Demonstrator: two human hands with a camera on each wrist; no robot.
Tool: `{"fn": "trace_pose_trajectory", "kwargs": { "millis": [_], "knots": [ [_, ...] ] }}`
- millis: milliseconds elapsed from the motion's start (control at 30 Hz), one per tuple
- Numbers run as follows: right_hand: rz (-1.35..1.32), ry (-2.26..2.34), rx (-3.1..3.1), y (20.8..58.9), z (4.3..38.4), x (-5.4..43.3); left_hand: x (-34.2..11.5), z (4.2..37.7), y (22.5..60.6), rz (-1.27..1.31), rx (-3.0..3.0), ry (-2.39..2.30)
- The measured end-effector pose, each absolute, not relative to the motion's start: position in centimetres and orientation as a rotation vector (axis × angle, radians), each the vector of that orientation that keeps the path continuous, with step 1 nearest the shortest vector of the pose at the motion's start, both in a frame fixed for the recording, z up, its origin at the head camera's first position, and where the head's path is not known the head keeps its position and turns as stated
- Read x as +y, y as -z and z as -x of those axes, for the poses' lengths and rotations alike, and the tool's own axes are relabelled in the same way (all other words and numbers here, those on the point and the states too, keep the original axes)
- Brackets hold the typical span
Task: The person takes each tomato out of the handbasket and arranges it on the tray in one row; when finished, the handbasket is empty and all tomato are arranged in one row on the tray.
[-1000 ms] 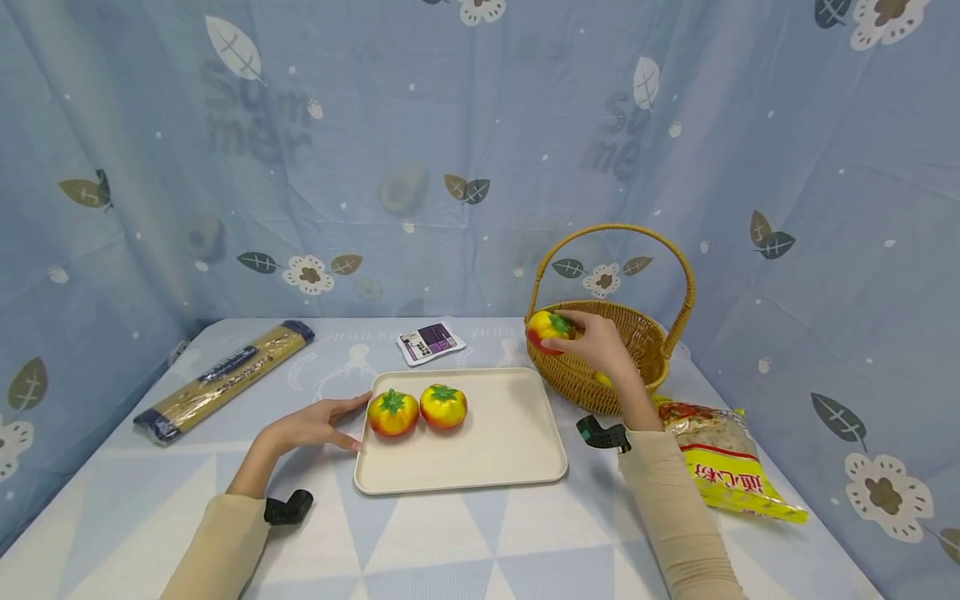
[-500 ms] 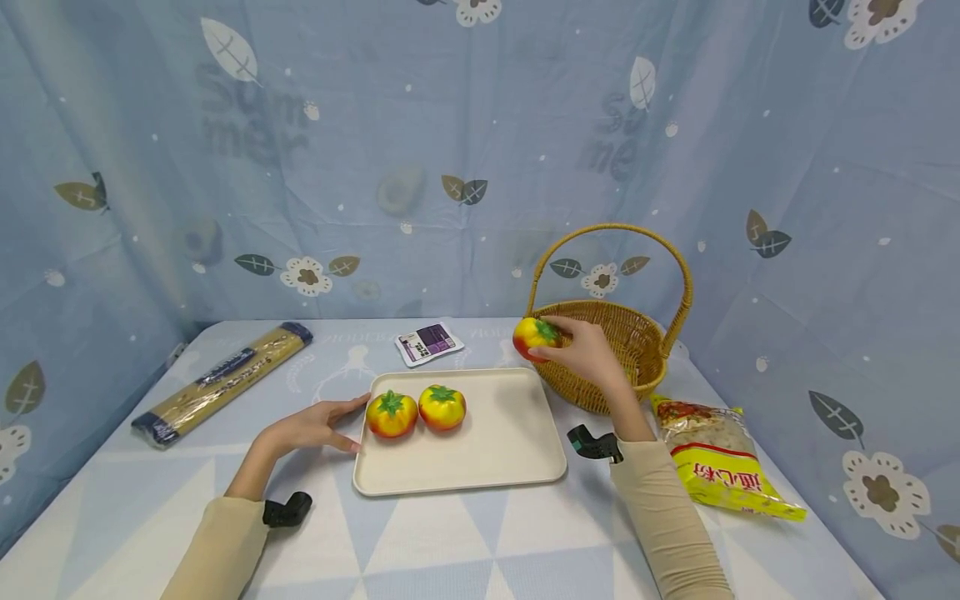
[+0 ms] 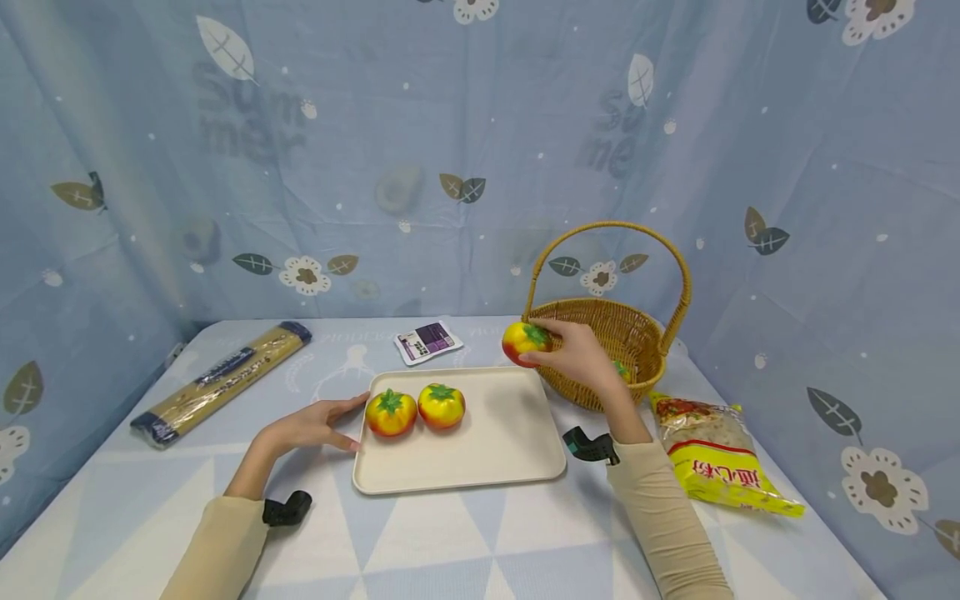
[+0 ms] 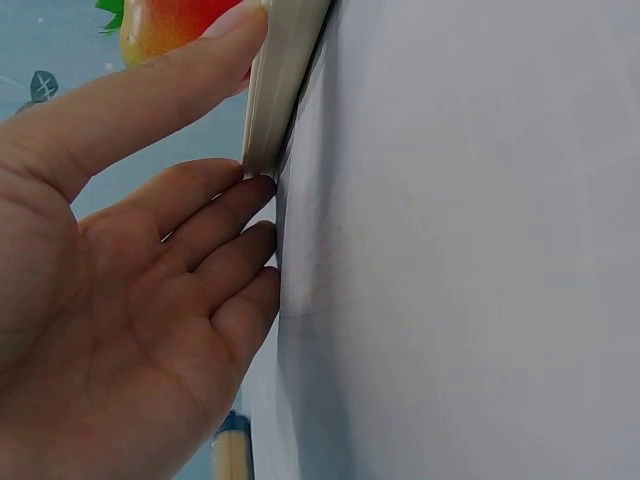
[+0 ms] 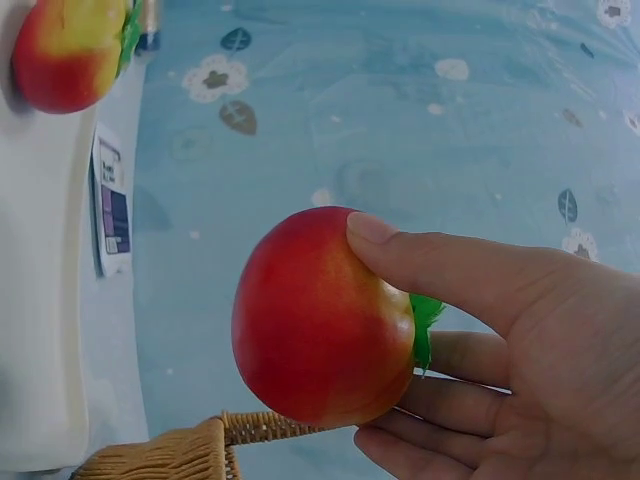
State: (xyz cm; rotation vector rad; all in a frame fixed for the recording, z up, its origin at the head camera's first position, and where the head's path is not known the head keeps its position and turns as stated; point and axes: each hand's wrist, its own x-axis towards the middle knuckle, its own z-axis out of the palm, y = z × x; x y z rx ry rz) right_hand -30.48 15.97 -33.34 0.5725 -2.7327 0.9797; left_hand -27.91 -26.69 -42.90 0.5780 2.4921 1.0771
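My right hand [image 3: 573, 352] holds a red-and-yellow tomato-like fruit [image 3: 522, 344] in the air by its green leafy top, just left of the basket and above the tray's far right corner. In the right wrist view, the thumb presses one side of the fruit [image 5: 318, 318] and the fingers the other. Two similar fruits, a left one [image 3: 391, 413] and a right one [image 3: 442, 407], sit side by side on the left part of a cream tray [image 3: 498, 454]. My left hand [image 3: 309, 425] rests at the tray's left edge, with thumb and fingertips touching its rim [image 4: 268, 100].
A wicker basket [image 3: 581, 385] with a tall handle stands behind right; something green and yellow shows inside. A yellow bag of pasta [image 3: 716, 458] lies at the right. Behind the tray is a white-and-purple packet [image 3: 427, 342]; a long noodle pack [image 3: 221, 383] lies far left.
My right hand has carried the fruit leftward and slightly down, from over the basket's rim to beside it, near the tray's far right corner. The left hand has stayed at the tray.
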Motion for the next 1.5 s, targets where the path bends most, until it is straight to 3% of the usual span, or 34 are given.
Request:
{"fn": "trace_pose_trajectory", "kwargs": {
  "millis": [1500],
  "knots": [
    [-0.871,-0.733,-2.908,37.0,30.8,11.5,-26.5,27.9,42.9,-0.544,2.492,-1.081]
  ]
}}
